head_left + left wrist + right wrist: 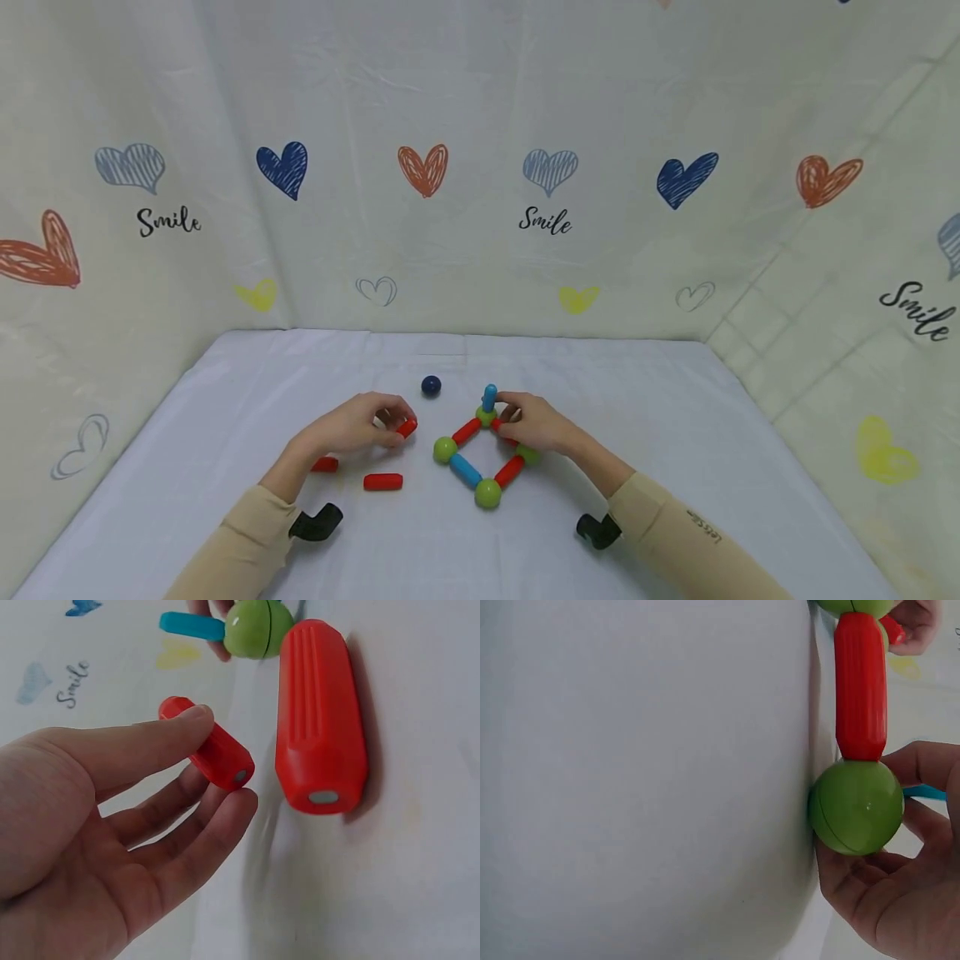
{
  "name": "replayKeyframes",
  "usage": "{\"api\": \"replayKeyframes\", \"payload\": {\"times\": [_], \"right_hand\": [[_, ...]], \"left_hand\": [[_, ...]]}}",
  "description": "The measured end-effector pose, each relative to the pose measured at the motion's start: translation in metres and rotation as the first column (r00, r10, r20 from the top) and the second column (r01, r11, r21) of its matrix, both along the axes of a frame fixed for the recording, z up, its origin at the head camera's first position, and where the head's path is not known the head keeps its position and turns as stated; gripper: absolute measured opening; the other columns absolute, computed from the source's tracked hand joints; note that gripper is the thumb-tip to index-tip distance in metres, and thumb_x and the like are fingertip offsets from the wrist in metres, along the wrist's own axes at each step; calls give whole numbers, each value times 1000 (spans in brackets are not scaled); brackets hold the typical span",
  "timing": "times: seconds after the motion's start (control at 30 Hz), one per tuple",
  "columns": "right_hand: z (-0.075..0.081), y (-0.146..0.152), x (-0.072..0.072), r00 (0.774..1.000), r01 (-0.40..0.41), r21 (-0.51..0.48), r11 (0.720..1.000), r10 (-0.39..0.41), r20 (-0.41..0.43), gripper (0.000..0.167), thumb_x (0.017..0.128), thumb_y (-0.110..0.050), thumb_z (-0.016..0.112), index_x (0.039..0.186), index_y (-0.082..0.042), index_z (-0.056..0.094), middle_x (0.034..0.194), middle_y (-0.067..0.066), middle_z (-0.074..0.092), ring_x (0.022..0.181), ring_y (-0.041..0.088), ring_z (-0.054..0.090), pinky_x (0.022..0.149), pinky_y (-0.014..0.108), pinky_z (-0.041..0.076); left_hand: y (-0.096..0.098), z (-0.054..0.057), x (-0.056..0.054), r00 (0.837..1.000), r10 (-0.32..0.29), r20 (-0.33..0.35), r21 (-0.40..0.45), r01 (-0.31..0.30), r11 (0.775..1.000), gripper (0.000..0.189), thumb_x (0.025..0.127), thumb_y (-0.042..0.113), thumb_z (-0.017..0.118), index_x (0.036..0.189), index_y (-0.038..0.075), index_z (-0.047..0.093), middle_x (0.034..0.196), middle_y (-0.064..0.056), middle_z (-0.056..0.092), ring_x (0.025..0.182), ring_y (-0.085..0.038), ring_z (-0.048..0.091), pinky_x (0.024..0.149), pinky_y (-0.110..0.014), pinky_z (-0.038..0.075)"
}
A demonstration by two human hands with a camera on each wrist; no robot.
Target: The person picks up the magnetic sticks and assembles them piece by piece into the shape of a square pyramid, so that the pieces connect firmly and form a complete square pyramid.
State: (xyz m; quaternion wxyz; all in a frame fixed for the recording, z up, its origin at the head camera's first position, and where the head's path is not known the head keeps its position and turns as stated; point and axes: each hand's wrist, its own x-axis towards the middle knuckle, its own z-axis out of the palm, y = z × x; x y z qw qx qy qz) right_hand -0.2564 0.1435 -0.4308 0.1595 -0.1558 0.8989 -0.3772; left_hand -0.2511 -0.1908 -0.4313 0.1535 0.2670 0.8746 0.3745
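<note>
Between thumb and fingertips my left hand (358,423) pinches a red magnetic rod (221,757), raised above the table; a small metal disc shows at its end. A diamond of red and blue rods joined by green balls (488,494) lies to its right. From the diamond's far green ball (486,415) a blue rod (490,398) stands up. My right hand (534,423) reaches over the diamond's right side, its fingers curled at this blue rod and the thumb near a red rod; the exact contact is partly hidden.
One loose red rod (383,482) lies left of the diamond, another red rod (325,464) beneath my left wrist. A dark blue ball (431,386) sits behind them. The white-covered table (630,383) meets a patterned cloth backdrop (480,275).
</note>
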Motion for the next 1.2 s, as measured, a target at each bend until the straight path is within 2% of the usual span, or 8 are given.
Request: {"api": "replayKeyframes", "payload": {"times": [0.53, 0.73, 0.9, 1.2], "right_hand": [[2, 2, 4, 997, 70, -7, 998, -70, 27, 54, 90, -12, 77, 139, -4, 58, 100, 4, 65, 88, 20, 62, 75, 34, 56], [2, 3, 7, 995, 94, -22, 995, -93, 35, 58, 88, -15, 80, 139, -2, 56, 99, 5, 65, 82, 20, 62, 72, 33, 57], [0, 3, 10, 991, 122, -48, 991, -119, 54, 59, 89, -15, 80, 140, -2, 54, 98, 6, 64, 77, 20, 63, 70, 33, 58], [-2, 2, 13, 989, 142, -52, 988, -139, 51, 52, 89, -16, 80, 134, -4, 56, 95, 6, 64, 74, 20, 64, 69, 32, 59]], "left_hand": [[17, 0, -2, 999, 52, -11, 100, -51, 994, 29, 93, 14, 77, 120, 18, 67, 105, 3, 65, 105, -23, 59, 87, -38, 53], [22, -5, -7, 997, 50, -55, 131, -42, 991, 28, 93, 15, 78, 118, 18, 67, 106, 5, 66, 106, -21, 60, 90, -38, 53], [28, -4, -8, 994, 79, -75, 159, -66, 985, 27, 93, 13, 78, 117, 18, 67, 108, 5, 66, 106, -20, 61, 92, -39, 53], [39, -1, -8, 989, 126, -73, 212, -108, 971, 31, 92, 12, 79, 120, 11, 66, 110, 3, 65, 106, -21, 62, 92, -39, 54]]}}
